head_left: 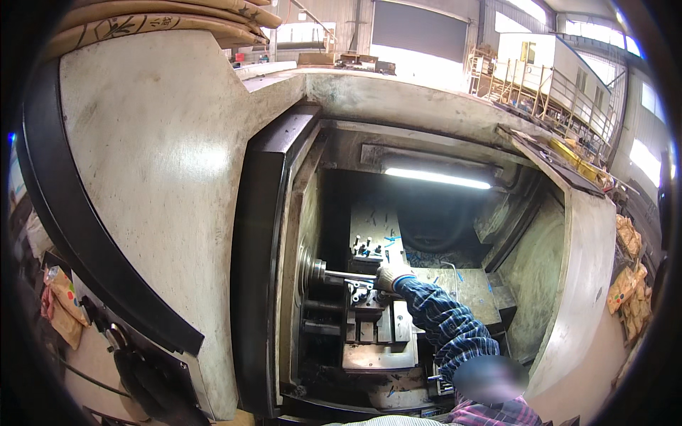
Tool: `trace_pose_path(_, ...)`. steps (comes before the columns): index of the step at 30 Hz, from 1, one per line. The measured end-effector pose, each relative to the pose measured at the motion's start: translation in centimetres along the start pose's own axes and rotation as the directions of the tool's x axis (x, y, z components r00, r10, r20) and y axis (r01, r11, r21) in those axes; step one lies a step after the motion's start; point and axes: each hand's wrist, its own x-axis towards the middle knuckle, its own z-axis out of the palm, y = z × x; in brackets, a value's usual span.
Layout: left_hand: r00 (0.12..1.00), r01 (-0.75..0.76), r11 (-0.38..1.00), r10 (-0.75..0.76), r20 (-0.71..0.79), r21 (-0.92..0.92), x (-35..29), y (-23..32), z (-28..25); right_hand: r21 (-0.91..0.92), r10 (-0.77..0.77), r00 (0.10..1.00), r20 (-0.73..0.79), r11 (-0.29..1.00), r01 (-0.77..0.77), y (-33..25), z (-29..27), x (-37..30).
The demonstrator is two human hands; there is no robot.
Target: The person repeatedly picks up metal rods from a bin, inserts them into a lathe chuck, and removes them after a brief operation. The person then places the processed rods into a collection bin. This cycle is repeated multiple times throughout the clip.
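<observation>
My right hand (pixel 395 277), in a whitish knitted work glove with a dark blue plaid sleeve, reaches into a lathe. Its fingers are closed around the right end of a slim metal rod (pixel 349 275). The rod's left end sits in the round spindle chuck (pixel 317 272). Just under the hand is a tool post (pixel 367 299) with bolts, on a metal slide (pixel 380 355). Behind the rod stands another tool holder (pixel 366 248) with several upright bolts. My left hand is not visible.
A lit tube lamp (pixel 437 178) runs along the back of the enclosure. The dark door edge (pixel 259 263) bounds it on the left, a pale wall panel (pixel 572 284) on the right. A bent thin pipe (pixel 453 277) rises right of the hand. Blue shavings (pixel 392 240) lie scattered inside.
</observation>
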Motion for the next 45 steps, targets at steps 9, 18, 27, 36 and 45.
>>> trace_pose_path(9,0.984,0.167,0.977,-0.157,0.079,-0.136,-0.3,0.9,-1.2,0.616,-0.268,0.963,-0.018,0.756,0.221,-8.2,-5.5,1.8)
trace_pose_path(18,0.861,0.44,0.835,-0.289,0.418,-0.331,-1.0,0.1,-0.3,0.408,-0.309,0.942,-0.128,0.85,0.334,-8.7,-5.3,-1.0)
trace_pose_path(27,0.884,0.267,0.625,-0.462,-0.072,-0.734,2.6,6.2,-3.9,0.383,-0.274,0.952,-0.134,0.872,0.305,-9.5,-4.8,-0.1)
trace_pose_path(36,0.951,0.248,0.762,-0.309,0.001,-0.598,2.5,5.9,-6.0,0.452,-0.054,0.984,-0.169,0.883,0.126,-11.7,-5.3,-0.6)
trace_pose_path(45,0.971,-0.076,0.909,-0.025,-0.236,-0.411,5.7,9.2,-7.0,0.429,0.156,0.774,-0.613,0.889,0.16,-11.3,-3.2,-2.7)
